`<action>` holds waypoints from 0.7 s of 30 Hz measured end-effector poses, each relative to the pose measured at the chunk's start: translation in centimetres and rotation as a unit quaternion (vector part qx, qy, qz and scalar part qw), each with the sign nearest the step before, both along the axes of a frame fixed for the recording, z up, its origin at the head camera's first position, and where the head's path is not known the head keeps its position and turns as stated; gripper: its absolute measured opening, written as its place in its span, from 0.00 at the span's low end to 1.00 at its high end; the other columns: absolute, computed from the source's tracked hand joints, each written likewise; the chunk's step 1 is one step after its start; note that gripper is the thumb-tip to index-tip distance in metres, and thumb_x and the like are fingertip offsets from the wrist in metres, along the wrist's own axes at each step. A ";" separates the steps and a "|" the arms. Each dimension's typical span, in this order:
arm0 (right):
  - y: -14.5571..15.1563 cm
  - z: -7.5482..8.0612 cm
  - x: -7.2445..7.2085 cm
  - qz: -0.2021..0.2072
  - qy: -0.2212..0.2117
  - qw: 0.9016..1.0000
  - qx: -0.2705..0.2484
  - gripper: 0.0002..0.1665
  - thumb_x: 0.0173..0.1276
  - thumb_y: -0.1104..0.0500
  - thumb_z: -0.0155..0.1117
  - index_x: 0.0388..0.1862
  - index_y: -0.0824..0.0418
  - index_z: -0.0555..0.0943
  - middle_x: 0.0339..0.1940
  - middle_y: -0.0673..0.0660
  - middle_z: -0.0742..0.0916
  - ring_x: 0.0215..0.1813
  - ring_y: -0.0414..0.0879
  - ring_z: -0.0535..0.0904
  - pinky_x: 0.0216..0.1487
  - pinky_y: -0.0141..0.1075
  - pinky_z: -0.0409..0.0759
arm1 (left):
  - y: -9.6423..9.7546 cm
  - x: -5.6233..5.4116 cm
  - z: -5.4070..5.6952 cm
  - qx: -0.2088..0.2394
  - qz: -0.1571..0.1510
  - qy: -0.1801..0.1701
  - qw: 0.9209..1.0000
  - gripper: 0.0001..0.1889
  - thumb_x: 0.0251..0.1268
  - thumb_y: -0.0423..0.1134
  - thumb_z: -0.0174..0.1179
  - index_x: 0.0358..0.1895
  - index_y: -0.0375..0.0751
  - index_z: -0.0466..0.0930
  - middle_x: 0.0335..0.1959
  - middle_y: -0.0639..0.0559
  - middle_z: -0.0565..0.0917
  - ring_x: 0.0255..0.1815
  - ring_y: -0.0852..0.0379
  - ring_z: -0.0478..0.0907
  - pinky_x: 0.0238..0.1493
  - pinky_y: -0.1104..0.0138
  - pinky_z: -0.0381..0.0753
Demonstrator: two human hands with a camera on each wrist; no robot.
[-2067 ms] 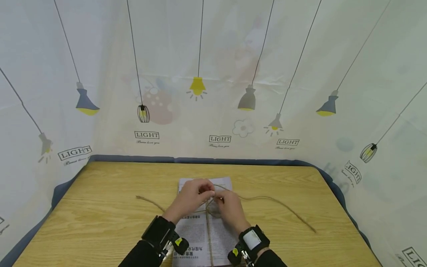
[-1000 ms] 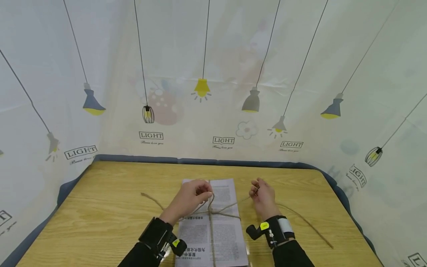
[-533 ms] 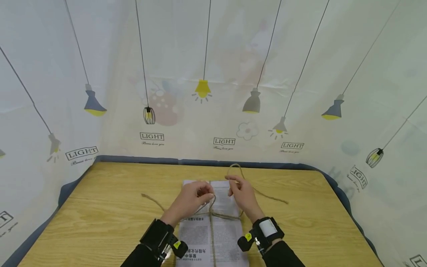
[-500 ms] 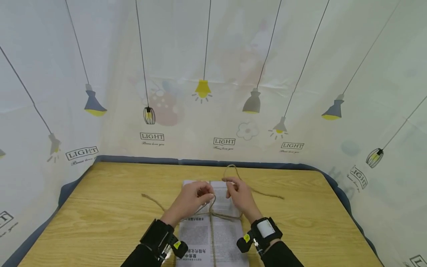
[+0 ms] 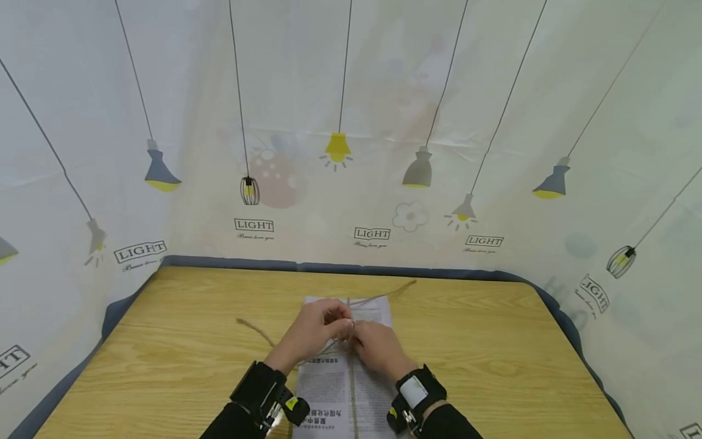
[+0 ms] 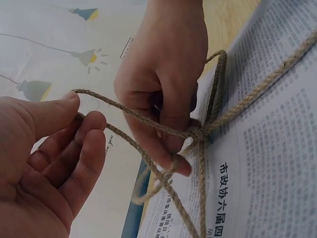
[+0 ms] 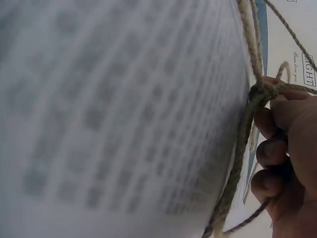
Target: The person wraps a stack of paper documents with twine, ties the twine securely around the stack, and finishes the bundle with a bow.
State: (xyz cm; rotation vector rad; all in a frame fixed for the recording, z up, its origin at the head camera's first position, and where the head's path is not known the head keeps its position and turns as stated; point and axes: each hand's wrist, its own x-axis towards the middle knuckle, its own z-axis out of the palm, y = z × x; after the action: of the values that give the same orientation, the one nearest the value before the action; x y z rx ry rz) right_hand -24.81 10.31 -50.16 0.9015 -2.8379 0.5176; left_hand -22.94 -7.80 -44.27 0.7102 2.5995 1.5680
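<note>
A stack of newspapers point(image 5: 323, 385) lies on the table with jute twine point(image 5: 353, 396) crossed around it. Over the crossing, my left hand point(image 5: 314, 328) pinches a raised loop of twine point(image 6: 130, 115) between thumb and fingertips. My right hand point(image 5: 379, 346) is close beside it, at the knot point(image 6: 198, 133) on the top sheet. In the right wrist view, the right thumb and forefinger pinch the twine right by the knot point(image 7: 266, 91), the other fingers curled. Part of the twine behind the right hand is hidden.
The wooden table point(image 5: 493, 353) spreads to both sides of the stack. One twine end point(image 5: 249, 325) lies to the left; another twine end point(image 5: 403, 286) points toward the back right. A printed cloth with lamp drawings point(image 5: 307, 201) hangs behind the table.
My right hand went out to the right pulling twine, then came back in to the knot. The right-hand tail has swung to the back of the stack. My left hand kept holding its loop.
</note>
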 end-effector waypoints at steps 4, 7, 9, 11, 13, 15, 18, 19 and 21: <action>0.3 -0.6 -0.1 0.018 0.016 1.000 -0.004 0.07 0.70 0.58 0.62 0.34 0.51 0.86 0.33 0.48 0.80 0.33 0.38 0.76 0.36 0.32 0.75 | 0.1 -0.1 0.0 -0.002 0.006 -0.003 1.000 0.04 0.71 0.37 0.58 0.38 0.47 0.82 0.30 0.53 0.82 0.28 0.53 0.79 0.30 0.68 0.76; 0.6 -1.0 -0.3 0.024 0.030 0.999 -0.020 0.07 0.69 0.58 0.63 0.34 0.51 0.88 0.33 0.48 0.81 0.35 0.39 0.76 0.39 0.33 0.75 | 0.2 -0.2 -0.1 -0.008 0.009 -0.002 1.000 0.04 0.70 0.38 0.58 0.39 0.47 0.82 0.30 0.54 0.82 0.28 0.57 0.79 0.31 0.68 0.77; 0.7 -1.0 -0.4 0.023 0.041 0.998 -0.032 0.06 0.67 0.58 0.65 0.33 0.51 0.88 0.31 0.47 0.83 0.35 0.40 0.77 0.40 0.35 0.75 | 0.2 -0.2 -0.2 -0.011 0.011 -0.002 1.000 0.04 0.70 0.38 0.58 0.39 0.48 0.82 0.30 0.55 0.82 0.28 0.59 0.78 0.31 0.68 0.77; 0.8 -0.9 -0.4 0.023 0.042 0.998 -0.045 0.04 0.65 0.57 0.67 0.33 0.50 0.88 0.31 0.47 0.85 0.36 0.40 0.79 0.41 0.36 0.76 | 0.2 -0.2 -0.2 -0.010 0.013 -0.003 1.000 0.04 0.70 0.39 0.58 0.39 0.49 0.82 0.30 0.55 0.82 0.28 0.60 0.78 0.31 0.68 0.77; 0.8 -0.8 -0.4 0.023 0.032 0.997 -0.059 0.04 0.64 0.56 0.68 0.34 0.50 0.88 0.32 0.46 0.86 0.37 0.40 0.80 0.42 0.37 0.76 | 0.3 -0.2 -0.2 -0.007 0.013 -0.002 1.000 0.04 0.70 0.38 0.58 0.39 0.49 0.82 0.31 0.54 0.83 0.28 0.59 0.78 0.31 0.68 0.77; 0.9 -0.6 -0.3 0.022 0.017 0.997 -0.071 0.04 0.64 0.56 0.68 0.34 0.51 0.88 0.32 0.46 0.86 0.38 0.40 0.80 0.42 0.36 0.76 | 0.3 -0.2 -0.2 -0.002 0.014 -0.005 1.000 0.04 0.70 0.38 0.58 0.39 0.49 0.82 0.31 0.54 0.83 0.29 0.59 0.78 0.32 0.69 0.77; 0.9 -0.5 -0.3 0.022 0.000 0.996 -0.084 0.04 0.65 0.57 0.67 0.35 0.52 0.88 0.32 0.47 0.87 0.38 0.40 0.81 0.42 0.35 0.77 | 0.3 -0.2 -0.2 0.002 0.016 -0.008 1.000 0.04 0.71 0.37 0.58 0.39 0.49 0.82 0.31 0.54 0.82 0.29 0.58 0.78 0.32 0.69 0.77; 1.0 -0.5 -0.3 0.022 -0.005 0.996 -0.088 0.04 0.65 0.57 0.67 0.35 0.52 0.88 0.32 0.46 0.87 0.38 0.39 0.80 0.42 0.34 0.77 | 0.3 -0.3 -0.3 0.001 0.017 -0.009 1.000 0.04 0.71 0.37 0.58 0.38 0.50 0.81 0.31 0.55 0.82 0.29 0.58 0.78 0.32 0.68 0.76; 1.1 -0.4 -0.4 0.021 -0.012 0.994 -0.103 0.04 0.65 0.59 0.67 0.36 0.53 0.88 0.34 0.47 0.87 0.39 0.40 0.81 0.43 0.35 0.78 | 0.2 -0.3 -0.3 0.003 0.020 -0.010 1.000 0.04 0.71 0.38 0.58 0.38 0.51 0.81 0.30 0.56 0.81 0.29 0.58 0.78 0.31 0.69 0.76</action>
State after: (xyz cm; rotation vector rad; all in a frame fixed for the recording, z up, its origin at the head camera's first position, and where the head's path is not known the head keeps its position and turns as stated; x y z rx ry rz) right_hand -25.26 11.43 -50.59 0.9238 -2.7266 0.8144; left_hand -23.26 -7.56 -44.61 0.6430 2.6110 1.5851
